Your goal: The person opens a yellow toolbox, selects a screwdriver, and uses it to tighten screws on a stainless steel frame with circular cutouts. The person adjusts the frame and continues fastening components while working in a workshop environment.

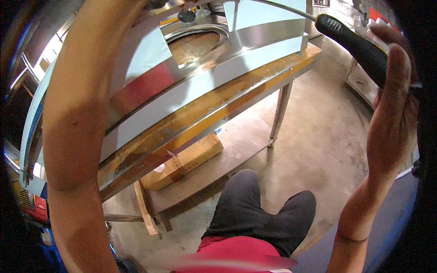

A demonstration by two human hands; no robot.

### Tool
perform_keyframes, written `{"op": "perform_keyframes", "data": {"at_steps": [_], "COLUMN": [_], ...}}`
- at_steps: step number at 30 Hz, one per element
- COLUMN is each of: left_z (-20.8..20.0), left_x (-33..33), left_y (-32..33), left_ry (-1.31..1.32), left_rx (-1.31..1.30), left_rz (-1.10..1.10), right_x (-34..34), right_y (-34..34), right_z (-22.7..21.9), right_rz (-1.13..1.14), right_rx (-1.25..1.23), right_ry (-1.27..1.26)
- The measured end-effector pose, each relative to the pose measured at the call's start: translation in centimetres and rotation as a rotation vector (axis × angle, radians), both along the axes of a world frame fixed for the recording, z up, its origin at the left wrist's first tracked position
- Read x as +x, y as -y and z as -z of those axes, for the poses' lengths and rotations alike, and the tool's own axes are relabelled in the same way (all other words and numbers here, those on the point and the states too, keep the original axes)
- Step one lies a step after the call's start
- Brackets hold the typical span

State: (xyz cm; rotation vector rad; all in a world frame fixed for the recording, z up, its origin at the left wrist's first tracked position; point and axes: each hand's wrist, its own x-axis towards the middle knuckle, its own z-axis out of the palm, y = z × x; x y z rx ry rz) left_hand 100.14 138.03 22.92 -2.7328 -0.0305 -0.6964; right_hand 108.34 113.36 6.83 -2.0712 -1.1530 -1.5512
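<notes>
At the upper right, my right hand (395,104) is closed around the black handle of a screwdriver (350,43). Its long metal shaft runs left and leaves the picture at the top edge, so the tip is hidden. My left forearm (77,109) reaches up the left side, and the hand itself lies beyond the top edge. Below and beside that arm is a shiny metal workpiece (268,34), partly covered with pale film. A round rimmed opening (193,45) in it shows a brown surface inside.
The workpiece lies on a worn wooden-topped table (191,109) with metal legs. A cardboard box (191,161) sits on its lower shelf (241,132). A black-headed tool (185,17) with a yellow handle lies beyond the opening. Another low table (364,91) stands at the right.
</notes>
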Motion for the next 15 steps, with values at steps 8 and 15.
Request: {"op": "perform_keyframes", "data": {"at_steps": [8,15], "left_z": [-0.2,0.9], "left_x": [0.9,-0.5], "left_y": [0.9,-0.9], "left_ry": [-0.032,0.027], "left_rx": [0.099,0.207], "left_rz": [-0.083,0.166], "right_x": [0.2,0.0], "right_y": [0.5,0.6], "right_z": [1.3,1.7], "right_rz": [-0.151,-0.22], "right_rx": [0.058,0.102], "right_ry": [-0.109,-0.169]}}
